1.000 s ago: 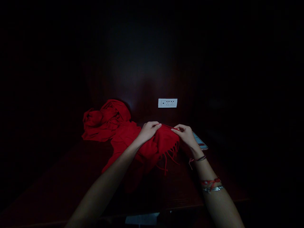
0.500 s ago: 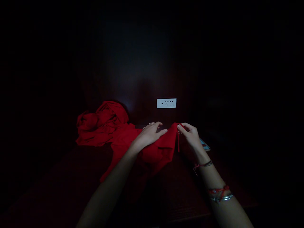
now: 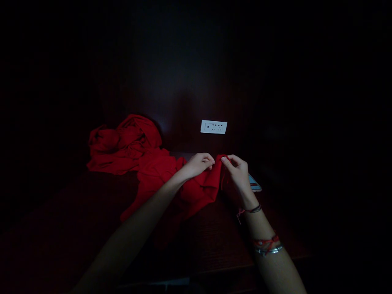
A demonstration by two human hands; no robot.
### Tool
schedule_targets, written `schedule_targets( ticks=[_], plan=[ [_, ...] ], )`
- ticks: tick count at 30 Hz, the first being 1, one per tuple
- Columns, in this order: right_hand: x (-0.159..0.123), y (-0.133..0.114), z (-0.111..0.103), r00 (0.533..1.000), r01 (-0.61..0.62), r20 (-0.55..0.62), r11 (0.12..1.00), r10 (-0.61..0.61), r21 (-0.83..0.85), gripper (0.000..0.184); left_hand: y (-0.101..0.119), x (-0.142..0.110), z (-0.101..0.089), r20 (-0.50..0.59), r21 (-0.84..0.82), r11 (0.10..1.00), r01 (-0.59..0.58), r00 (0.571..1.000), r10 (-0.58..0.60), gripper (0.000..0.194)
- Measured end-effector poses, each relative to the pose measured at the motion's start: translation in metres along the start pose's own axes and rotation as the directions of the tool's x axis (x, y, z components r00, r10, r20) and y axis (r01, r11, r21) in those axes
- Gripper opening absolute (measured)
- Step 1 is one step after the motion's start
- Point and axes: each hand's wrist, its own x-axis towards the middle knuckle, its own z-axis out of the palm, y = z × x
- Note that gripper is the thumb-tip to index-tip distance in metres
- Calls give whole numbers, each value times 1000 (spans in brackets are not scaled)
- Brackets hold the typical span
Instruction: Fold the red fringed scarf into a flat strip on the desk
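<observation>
A long red cloth (image 3: 156, 167) spreads over the dark table, with a thin red strip or thread hanging from its right end. My right hand (image 3: 239, 173) pinches that right end between thumb and fingers, lifting it a little. Just left of it, my left hand (image 3: 199, 164) hovers over the cloth with fingers curled and thumb drawn in to them. Anything between those fingertips is too small or dark to make out.
The cloth's far left part lies in a crumpled heap (image 3: 125, 141). Beyond my hands, a white socket plate (image 3: 213, 127) is fixed to the dark back panel. A phone (image 3: 255, 183) lies behind my right wrist. The table (image 3: 214, 241) has its front edge near me; surroundings are very dark.
My left hand has gone from spread fingers to a closed pinch and come closer to my right hand. My right hand still grips the cloth's end. The view has shifted slightly.
</observation>
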Motion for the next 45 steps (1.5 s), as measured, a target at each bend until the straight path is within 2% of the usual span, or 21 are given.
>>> schedule_targets(
  ticks=[2,4,7,9,12,15,18,21,26,29,33,35,37,41,43,45],
  plan=[
    [0,-1,0,1000,1,-18,1000,-1,-9,23,-1,0,1,-29,-34,999,-20,999,19,19],
    [1,0,-1,999,4,-41,1000,-5,-21,25,2,-1,1,4,-35,999,-39,999,39,28],
    [2,2,-2,999,0,-51,1000,-1,-17,26,11,-5,-1,34,32,991,-128,991,127,13],
    [1,3,-1,1000,-18,13,998,17,53,26,20,-9,-3,-46,131,973,-188,980,195,16],
    [-4,2,5,982,-101,176,970,63,221,23,31,-14,-7,-157,354,916,-189,954,257,13],
    [-9,0,13,954,-193,280,931,104,311,32,36,-17,-9,-172,487,855,-179,940,295,11],
    [-12,1,20,937,-278,303,900,176,337,32,35,-16,-11,-187,548,817,-178,926,327,11],
    [-16,4,27,922,-299,336,905,193,302,27,36,-15,-16,-267,601,783,-158,884,384,13],
    [-26,9,46,905,-206,412,958,108,200,25,41,-17,-37,-416,620,776,-119,788,454,13],
    [-24,8,47,929,-140,363,979,77,150,20,39,-20,-57,-484,608,786,-112,732,479,14],
    [-9,5,22,996,-48,79,980,33,193,15,30,-21,-75,-597,548,835,-58,672,438,8],
    [-2,5,5,999,-13,-28,977,19,213,15,25,-18,-75,-594,536,843,-48,689,416,5],
    [2,7,-7,997,-69,-30,973,78,222,15,20,-14,-70,-559,552,833,-46,721,410,3],
    [1,18,-9,947,-297,187,932,260,206,18,3,-6,-66,-554,587,807,63,758,344,2],
    [-2,24,-2,917,-339,279,927,286,164,21,-5,-6,-68,-534,624,765,160,802,267,7],
    [-4,27,6,906,-332,314,937,283,112,21,-10,-9,-67,-478,684,691,236,860,179,16]
  ],
)
